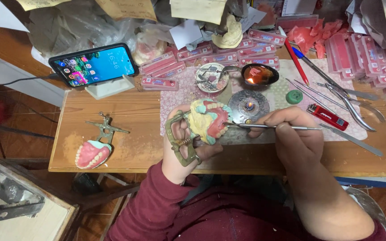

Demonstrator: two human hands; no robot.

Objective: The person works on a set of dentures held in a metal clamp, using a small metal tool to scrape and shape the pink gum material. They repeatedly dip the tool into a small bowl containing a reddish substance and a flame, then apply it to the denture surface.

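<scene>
My left hand [185,149] grips a brass hinged articulator [180,143] that carries a plaster cast with pink wax gums and a row of teeth [207,120]. My right hand [293,134] holds a thin metal wax tool [273,127] like a pen, its tip touching the right side of the wax gum. Both hands hover over the front of the wooden table [126,147], just in front of a small burning lamp [248,106]. A dark red sleeve covers my left forearm.
A second articulator with a pink denture [94,151] lies at the table's left. A phone on a white stand [94,65], a spoon of melted wax [259,74], a red lighter [327,117], pliers and probes [354,105], and pink wax strip packs [228,53] crowd the back.
</scene>
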